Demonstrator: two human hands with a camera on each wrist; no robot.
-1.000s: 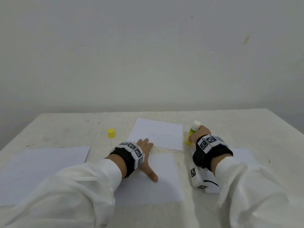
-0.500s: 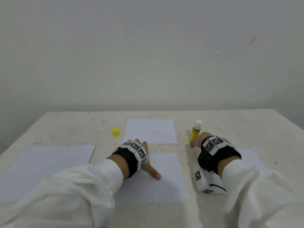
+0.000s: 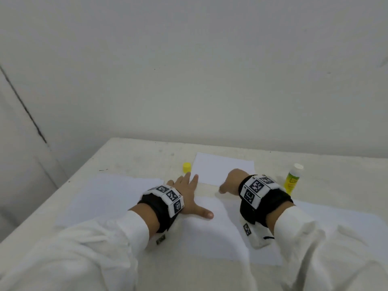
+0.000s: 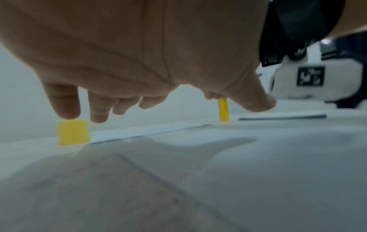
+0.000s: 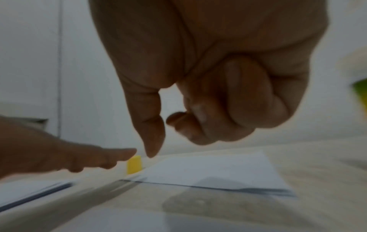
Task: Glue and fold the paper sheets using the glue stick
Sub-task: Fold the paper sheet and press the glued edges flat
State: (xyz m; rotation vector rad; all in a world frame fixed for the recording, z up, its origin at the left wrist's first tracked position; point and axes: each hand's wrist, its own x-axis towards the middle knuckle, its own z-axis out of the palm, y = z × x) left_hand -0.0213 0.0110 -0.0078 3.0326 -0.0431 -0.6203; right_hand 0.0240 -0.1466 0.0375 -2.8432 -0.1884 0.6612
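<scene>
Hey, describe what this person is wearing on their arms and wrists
Both arms are in loose white sleeves. The left hand and right hand are bare. Each wrist carries a black strap topped by a band of white blocks printed with black square code markers. A white rounded camera housing with its own marker and a thin black cable hangs under the right wrist.

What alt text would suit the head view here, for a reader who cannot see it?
Two hands over paper sheets on a white table: the left hand lies flat on the near sheet, the right hand hangs curled and holds nothing. A glue stick stands uncapped at right; its yellow cap sits by the far sheet.
</scene>
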